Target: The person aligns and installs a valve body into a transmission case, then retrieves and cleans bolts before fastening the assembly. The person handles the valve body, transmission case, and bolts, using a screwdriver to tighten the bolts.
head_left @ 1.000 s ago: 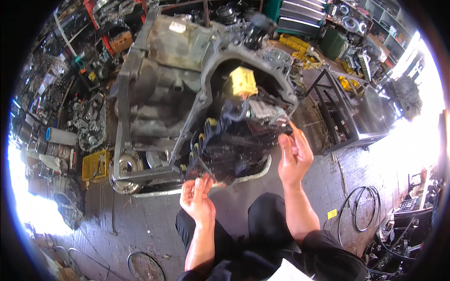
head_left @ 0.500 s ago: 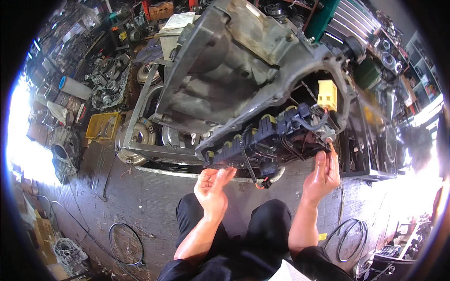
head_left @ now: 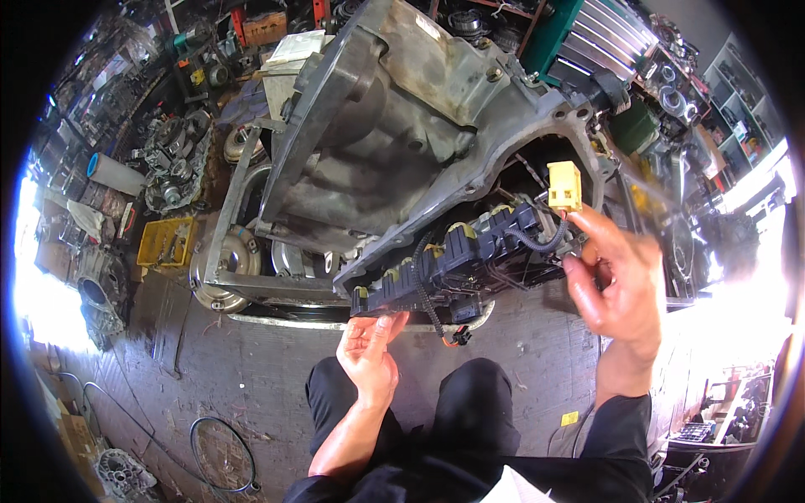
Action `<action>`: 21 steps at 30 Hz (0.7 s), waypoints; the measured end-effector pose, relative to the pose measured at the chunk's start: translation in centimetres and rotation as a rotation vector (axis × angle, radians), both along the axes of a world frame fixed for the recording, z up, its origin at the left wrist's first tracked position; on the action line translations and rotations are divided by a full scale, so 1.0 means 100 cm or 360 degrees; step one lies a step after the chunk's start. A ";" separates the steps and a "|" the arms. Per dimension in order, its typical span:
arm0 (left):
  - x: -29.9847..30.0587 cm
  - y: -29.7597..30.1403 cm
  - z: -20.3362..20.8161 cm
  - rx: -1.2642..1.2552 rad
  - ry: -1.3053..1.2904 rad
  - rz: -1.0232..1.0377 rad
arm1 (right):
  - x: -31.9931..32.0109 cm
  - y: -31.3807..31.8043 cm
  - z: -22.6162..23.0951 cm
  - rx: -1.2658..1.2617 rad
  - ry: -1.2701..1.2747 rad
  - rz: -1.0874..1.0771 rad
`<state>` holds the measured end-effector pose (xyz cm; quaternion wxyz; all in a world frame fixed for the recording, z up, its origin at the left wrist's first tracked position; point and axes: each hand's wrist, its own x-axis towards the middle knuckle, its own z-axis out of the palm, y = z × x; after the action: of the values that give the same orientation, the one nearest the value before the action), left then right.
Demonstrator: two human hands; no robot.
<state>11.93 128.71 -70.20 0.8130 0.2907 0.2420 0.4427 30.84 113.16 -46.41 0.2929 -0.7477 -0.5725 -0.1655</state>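
Note:
A dark valve body (head_left: 444, 260) with several solenoids and wires lies along the lower opening of a large grey gearbox housing (head_left: 402, 142). My left hand (head_left: 370, 356) is closed at the valve body's lower left end, fingers under its edge. By its right end is my right hand (head_left: 619, 277), thumb and forefinger spread apart. The forefinger reaches the base of a yellow connector (head_left: 565, 186), which stands up on a sheathed cable (head_left: 541, 243). A small black plug (head_left: 459, 336) hangs from a corrugated wire near the left hand.
A metal frame stand (head_left: 277, 289) is under the housing. Round metal converters (head_left: 222, 272) and a yellow tray of parts (head_left: 166, 241) are at the left. A looped black cable (head_left: 222, 453) lies on the dark floor. A green cabinet (head_left: 549, 38) stands behind.
My right hand has moved up and outward from beneath the valve body's right end to the yellow connector, its fingers spreading. My left hand keeps its hold; the whole view has shifted slightly.

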 end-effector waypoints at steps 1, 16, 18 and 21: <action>0.000 0.000 0.000 0.0001 -0.0009 0.0002 | 0.004 -0.002 0.016 -0.0186 0.0002 0.0009; -0.001 0.000 -0.003 0.0070 0.0018 -0.0019 | 0.018 0.022 0.061 -0.1064 -0.0378 0.0145; -0.001 0.000 -0.005 0.0064 0.0022 -0.0017 | 0.019 0.028 0.060 -0.1018 -0.0383 0.0203; -0.002 0.000 -0.008 0.0063 0.0020 -0.0019 | 0.021 0.034 0.060 -0.0972 -0.0382 0.0267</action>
<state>11.76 128.70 -70.99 0.8081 0.3109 0.2367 0.4407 32.90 116.54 -40.43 -0.0015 -0.7264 -0.6856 -0.0486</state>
